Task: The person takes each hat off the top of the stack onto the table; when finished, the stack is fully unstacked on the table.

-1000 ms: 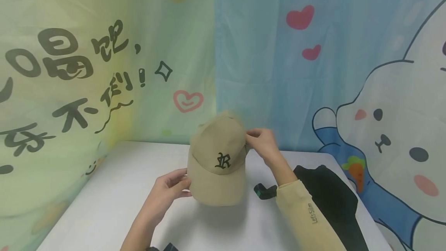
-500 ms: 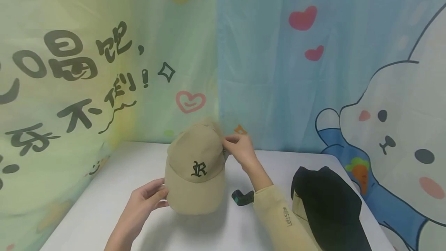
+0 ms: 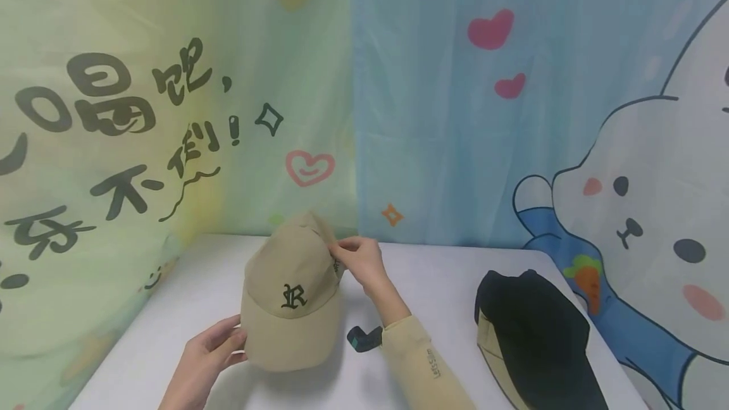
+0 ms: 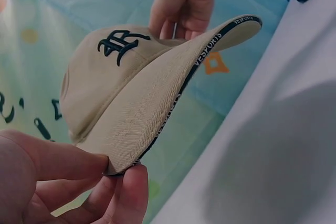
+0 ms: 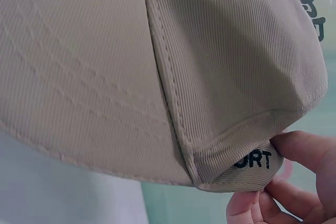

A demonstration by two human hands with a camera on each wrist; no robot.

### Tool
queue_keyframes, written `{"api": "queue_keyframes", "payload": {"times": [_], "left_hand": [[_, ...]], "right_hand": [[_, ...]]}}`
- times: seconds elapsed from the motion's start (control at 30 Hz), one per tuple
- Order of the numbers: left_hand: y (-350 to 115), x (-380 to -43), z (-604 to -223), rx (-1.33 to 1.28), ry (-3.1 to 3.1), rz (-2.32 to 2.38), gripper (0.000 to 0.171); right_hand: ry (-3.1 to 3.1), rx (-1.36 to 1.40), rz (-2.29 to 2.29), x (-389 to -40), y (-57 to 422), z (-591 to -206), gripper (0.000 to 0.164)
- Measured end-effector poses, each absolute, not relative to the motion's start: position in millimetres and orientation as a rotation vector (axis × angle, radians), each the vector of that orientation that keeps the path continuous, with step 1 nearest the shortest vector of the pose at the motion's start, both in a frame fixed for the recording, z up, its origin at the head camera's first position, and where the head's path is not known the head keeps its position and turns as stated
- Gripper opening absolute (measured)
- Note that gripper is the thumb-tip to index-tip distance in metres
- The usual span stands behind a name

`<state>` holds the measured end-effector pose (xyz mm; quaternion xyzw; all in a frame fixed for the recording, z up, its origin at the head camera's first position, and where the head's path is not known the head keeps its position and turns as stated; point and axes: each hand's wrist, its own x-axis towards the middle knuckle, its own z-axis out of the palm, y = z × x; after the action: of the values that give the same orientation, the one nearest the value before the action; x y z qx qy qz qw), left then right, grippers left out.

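Beige cap point(image 3: 293, 305) shifted left, between left hand point(image 3: 207, 353) pinching brim point(image 3: 293, 341), right hand point(image 3: 362, 263) pinching side point(image 3: 335, 266)

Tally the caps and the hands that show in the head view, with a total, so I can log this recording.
Caps: 2 (beige cap, held in both hands; black cap, on the table)
Hands: 2 (left hand, right hand)
Total: 4

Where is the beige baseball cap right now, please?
In the head view, the beige baseball cap is left of centre, held above the white table between the left grip and right grip.
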<state>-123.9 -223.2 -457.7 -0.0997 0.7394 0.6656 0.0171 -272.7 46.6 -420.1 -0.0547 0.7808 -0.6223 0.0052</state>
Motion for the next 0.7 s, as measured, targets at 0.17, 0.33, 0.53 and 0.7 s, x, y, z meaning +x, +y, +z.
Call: {"api": "queue_keyframes", "payload": {"times": [0.17,0.33,0.53,0.7], "left_hand": [[-231,-119,-463,-0.365,2.331,2.024,0.049],[-240,-115,-470,-0.414,2.367,1.921,0.057],[-250,-111,-483,-0.445,2.386,1.866,0.063],[-257,-105,-493,-0.475,2.392,1.829,0.068]], "right_hand": [[2.45,-0.181,-1.938,-272,33,-432,0.032],[2.453,-0.127,-1.899,-271,24,-447,0.03],[2.454,-0.088,-1.879,-270,13,-464,0.029],[2.468,-0.08,-1.847,-266,5,-477,0.031]]}}
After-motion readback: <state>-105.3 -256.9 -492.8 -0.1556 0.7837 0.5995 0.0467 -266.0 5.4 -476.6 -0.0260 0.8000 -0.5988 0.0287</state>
